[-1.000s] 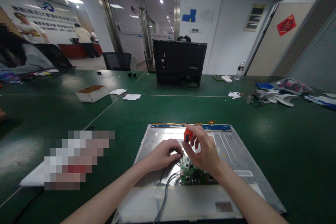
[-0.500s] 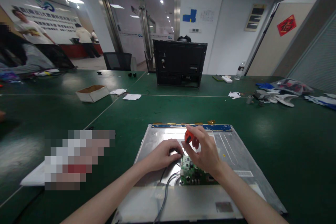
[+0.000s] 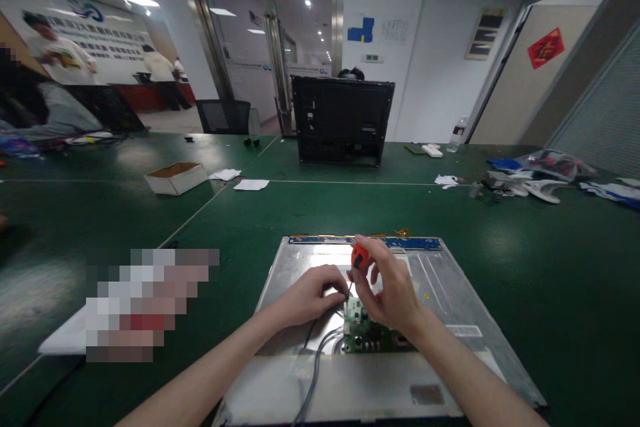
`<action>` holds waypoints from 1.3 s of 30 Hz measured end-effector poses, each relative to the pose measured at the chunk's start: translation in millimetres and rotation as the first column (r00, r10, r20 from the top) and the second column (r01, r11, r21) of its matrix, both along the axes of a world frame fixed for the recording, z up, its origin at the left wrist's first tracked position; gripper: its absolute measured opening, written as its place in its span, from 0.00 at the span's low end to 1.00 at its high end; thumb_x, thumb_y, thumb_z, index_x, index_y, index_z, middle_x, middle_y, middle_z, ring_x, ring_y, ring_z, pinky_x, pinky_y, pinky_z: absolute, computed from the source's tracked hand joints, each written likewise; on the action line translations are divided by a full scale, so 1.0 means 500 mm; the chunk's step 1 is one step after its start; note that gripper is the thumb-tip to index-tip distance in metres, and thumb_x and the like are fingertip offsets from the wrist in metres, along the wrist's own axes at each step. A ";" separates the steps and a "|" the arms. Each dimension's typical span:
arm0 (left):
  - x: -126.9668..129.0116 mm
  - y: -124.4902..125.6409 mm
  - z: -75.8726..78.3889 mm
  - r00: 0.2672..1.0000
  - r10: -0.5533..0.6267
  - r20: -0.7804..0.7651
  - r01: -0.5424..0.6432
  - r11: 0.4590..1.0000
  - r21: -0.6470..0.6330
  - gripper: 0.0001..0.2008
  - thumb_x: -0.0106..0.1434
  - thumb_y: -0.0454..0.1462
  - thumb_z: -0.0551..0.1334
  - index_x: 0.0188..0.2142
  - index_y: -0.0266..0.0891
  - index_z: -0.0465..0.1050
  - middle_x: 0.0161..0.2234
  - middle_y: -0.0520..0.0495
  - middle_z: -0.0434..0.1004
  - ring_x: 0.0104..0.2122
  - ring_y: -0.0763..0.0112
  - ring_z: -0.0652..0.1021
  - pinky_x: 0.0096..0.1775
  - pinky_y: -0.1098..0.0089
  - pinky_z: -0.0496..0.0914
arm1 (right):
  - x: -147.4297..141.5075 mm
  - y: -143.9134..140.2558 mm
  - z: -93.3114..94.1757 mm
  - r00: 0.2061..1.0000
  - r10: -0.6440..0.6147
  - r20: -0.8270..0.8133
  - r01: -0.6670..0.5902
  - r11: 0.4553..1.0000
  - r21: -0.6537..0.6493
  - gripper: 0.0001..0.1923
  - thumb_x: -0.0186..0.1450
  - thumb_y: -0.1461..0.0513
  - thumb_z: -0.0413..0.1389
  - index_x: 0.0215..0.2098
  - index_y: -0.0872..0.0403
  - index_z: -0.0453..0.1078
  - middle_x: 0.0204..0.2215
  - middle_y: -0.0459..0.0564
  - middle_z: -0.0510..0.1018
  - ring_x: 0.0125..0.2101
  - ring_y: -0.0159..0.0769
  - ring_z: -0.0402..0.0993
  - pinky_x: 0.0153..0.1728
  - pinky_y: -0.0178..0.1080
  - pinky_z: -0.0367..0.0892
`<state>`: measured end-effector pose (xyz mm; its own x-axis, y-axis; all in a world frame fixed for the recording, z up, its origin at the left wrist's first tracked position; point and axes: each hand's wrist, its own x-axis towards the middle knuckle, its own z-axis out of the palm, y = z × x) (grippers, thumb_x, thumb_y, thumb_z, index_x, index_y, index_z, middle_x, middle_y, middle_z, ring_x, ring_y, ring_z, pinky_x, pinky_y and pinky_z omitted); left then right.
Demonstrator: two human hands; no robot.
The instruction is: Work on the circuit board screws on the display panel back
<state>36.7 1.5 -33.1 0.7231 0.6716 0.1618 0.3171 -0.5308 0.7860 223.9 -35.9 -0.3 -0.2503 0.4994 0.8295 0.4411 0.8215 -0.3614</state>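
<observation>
Green matte worktables (image 3: pixel 500 247) fill an office-like room with glass doors behind; a black metal monitor back shell (image 3: pixel 342 121) is stood upright at the far edge, with an open cardboard box (image 3: pixel 176 177) and paper scraps off to the left. Nearest, a flat LCD panel (image 3: pixel 450 300) is laid face down, its silvery sheet-metal back smooth and reflective, a blue strip board along the far edge. It is judged stiff but fragile, best gripped by the frame edges, not the middle. A small green circuit board (image 3: pixel 367 333) is seated near the panel's centre, with grey cables (image 3: pixel 314 373) trailing toward the viewer; it is judged light, rigid and delicate, to be held by its edges. The left hand (image 3: pixel 307 297) is rested on the panel just beside the board, fingers curled; whether anything is pinched cannot be told. The right hand (image 3: pixel 393 290) is closed around a small screwdriver (image 3: pixel 358 260) with an orange handle, its thin shaft pointed down at the board's far corner.
</observation>
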 end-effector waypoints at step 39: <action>0.000 -0.004 0.004 1.000 0.025 0.018 -0.025 1.000 0.012 0.05 0.61 0.31 0.60 0.36 0.38 0.73 0.37 0.47 0.77 0.38 0.66 0.75 0.43 0.65 0.69 | -0.003 0.004 0.001 1.000 -0.017 -0.009 0.018 0.999 0.032 0.25 0.64 0.69 0.53 0.59 0.50 0.56 0.32 0.47 0.70 0.24 0.30 0.66 0.19 0.32 0.62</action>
